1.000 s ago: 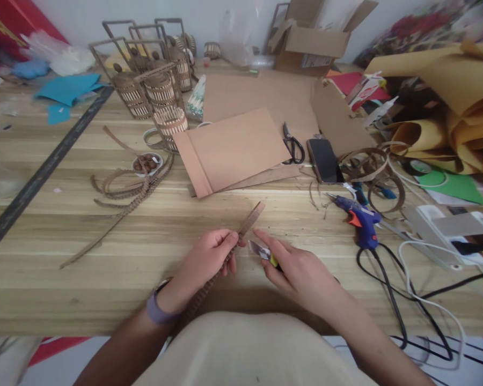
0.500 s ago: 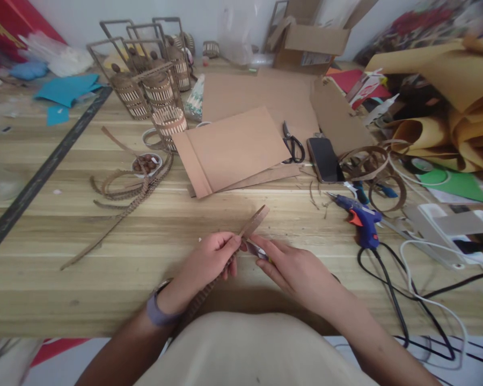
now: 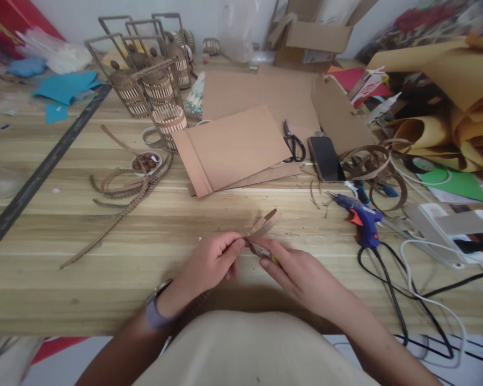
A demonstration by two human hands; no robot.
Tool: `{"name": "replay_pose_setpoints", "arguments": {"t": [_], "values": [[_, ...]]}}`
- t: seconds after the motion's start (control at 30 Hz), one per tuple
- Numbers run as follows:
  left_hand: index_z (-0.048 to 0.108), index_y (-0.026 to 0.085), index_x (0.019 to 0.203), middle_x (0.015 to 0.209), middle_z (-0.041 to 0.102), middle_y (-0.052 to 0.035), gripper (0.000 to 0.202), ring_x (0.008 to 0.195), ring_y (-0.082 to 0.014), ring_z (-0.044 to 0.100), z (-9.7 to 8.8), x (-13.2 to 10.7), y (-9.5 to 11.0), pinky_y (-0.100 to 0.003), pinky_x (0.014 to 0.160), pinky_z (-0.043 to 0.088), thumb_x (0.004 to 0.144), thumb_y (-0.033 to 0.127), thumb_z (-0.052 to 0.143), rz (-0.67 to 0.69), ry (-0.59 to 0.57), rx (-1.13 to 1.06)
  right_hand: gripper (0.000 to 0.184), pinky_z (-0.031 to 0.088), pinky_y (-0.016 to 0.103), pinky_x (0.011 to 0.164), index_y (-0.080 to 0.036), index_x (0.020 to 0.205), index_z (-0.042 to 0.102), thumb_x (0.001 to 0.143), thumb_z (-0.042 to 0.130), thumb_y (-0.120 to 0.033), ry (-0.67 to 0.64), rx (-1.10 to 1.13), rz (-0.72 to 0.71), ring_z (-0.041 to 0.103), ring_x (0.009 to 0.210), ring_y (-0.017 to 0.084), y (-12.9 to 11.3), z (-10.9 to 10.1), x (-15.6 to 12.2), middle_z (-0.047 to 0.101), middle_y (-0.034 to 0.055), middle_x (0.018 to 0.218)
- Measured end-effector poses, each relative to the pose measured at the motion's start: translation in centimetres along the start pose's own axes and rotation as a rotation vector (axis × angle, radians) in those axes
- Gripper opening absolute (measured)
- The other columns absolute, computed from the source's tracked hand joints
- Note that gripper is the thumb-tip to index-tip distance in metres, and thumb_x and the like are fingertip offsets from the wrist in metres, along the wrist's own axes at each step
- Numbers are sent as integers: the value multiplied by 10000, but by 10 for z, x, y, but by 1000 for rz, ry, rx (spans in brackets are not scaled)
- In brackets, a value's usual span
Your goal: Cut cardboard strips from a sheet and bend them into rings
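My left hand (image 3: 213, 260), with a strap on its wrist, pinches a brown cardboard strip (image 3: 265, 224) near the table's front edge. The strip's free end bends up and to the right from my fingertips, and a thinner piece stands beside it. A ridged length runs down behind my left wrist, mostly hidden. In my right hand (image 3: 301, 271) is a small cutter knife (image 3: 261, 251) with a pale body and a yellow part. Its front end meets the strip by my left fingertips. My fingers cover most of the knife, and the blade edge cannot be made out.
Brown cardboard sheets (image 3: 229, 147), scissors (image 3: 293, 145) and a phone (image 3: 326, 158) lie ahead. A blue glue gun (image 3: 360, 217) with cables is at right. Left are ridged strips (image 3: 124, 209), a bowl of brown beads (image 3: 147, 163) and small lantern-like pieces (image 3: 156, 88).
The strip's free end has swung to the right and split into two visible pieces. My right hand with the knife has shifted slightly right; my left hand keeps its pinch.
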State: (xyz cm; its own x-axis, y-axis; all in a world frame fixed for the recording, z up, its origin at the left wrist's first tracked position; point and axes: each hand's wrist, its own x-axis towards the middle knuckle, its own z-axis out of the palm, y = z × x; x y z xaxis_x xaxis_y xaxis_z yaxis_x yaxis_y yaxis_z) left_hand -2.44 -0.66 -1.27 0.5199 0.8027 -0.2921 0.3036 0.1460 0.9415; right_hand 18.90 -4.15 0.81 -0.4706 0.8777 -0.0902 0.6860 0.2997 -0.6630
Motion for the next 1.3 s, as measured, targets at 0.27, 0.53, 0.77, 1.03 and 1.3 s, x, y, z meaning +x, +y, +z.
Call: {"name": "replay_pose_setpoints", "arguments": {"t": [0.27, 0.53, 0.77, 1.03, 1.3], "values": [[614, 188, 830, 545, 570, 53, 340, 495, -87, 539, 2, -3, 3, -183, 511, 407, 1012, 403, 423, 82, 40, 80, 368, 545, 330, 882, -249, 1333, 530, 1034, 383, -406, 31, 319, 110, 683, 1024, 183, 0, 4, -1, 713, 70, 1135], [608, 192, 923, 515, 565, 63, 291, 442, -101, 513, 3, 0, 3, -194, 452, 390, 971, 429, 447, -67, 97, -57, 444, 518, 305, 673, -194, 1364, 478, 1024, 358, -453, 59, 117, 211, 672, 732, 187, 10, -2, -3, 696, 29, 810], [579, 183, 853, 588, 628, 32, 275, 477, -97, 541, 4, 3, 8, -201, 491, 423, 943, 424, 480, -102, 114, -157, 310, 491, 385, 658, -151, 1071, 624, 1002, 435, -387, 363, -611, 126, 680, 792, 297, 45, 18, -4, 714, 137, 870], [577, 189, 826, 672, 650, 16, 261, 558, -106, 566, 5, 0, 9, -216, 552, 441, 960, 391, 482, -13, 79, -135, 194, 526, 390, 775, -228, 1056, 678, 958, 597, -374, 587, -239, -116, 652, 921, 247, 0, 23, 14, 702, 89, 966], [621, 191, 942, 737, 675, 16, 247, 606, -103, 587, 1, -5, 4, -210, 602, 453, 1009, 356, 451, 152, 46, 52, 76, 526, 347, 758, -243, 904, 718, 916, 651, -275, 532, 59, -85, 695, 852, 206, -3, 21, 22, 769, 27, 911]]}}
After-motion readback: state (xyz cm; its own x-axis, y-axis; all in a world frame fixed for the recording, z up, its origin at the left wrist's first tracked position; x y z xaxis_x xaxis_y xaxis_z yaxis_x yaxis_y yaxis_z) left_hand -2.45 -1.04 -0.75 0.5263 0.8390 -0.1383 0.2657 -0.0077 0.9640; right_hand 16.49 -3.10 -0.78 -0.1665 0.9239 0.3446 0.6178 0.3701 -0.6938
